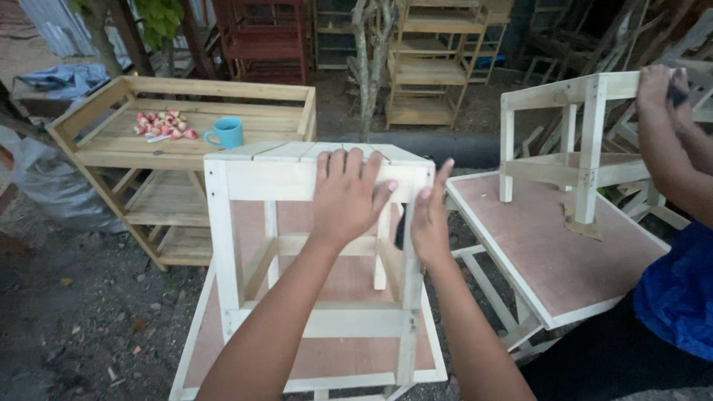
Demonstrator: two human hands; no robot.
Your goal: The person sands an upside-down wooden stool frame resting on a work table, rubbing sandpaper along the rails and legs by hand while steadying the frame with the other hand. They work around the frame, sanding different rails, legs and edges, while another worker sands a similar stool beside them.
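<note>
The left hand lies flat and open, fingers spread, on the upper side rail of a pale wooden stool, fingertips reaching the edge of its slatted seat. The right hand is open too, palm pressed against the stool's right corner post, fingers pointing up; neither hand closes around anything. The stool stands upright on a low board with a brown face and a pale frame, near and centre in the scene.

The stool looks stiff and fairly light, made of thin bare slats nailed together; the wood seems dry and rough rather than slippery, so flat palms probably hold it well. Best holds appear to be the top rails and corner posts; the thin lower rungs look like the weaker parts.

Just right stands a second brown board, close beside the first, with another stool on it. A co-worker's arm reaches over that stool from the right edge, hand on its top rail, holding something dark that I cannot make out. This neighbour crowds the right side.

Far left is a wooden shelf cart carrying a blue cup and a small heap of pink bits. More shelving stands far back, beyond a thin tree trunk.
</note>
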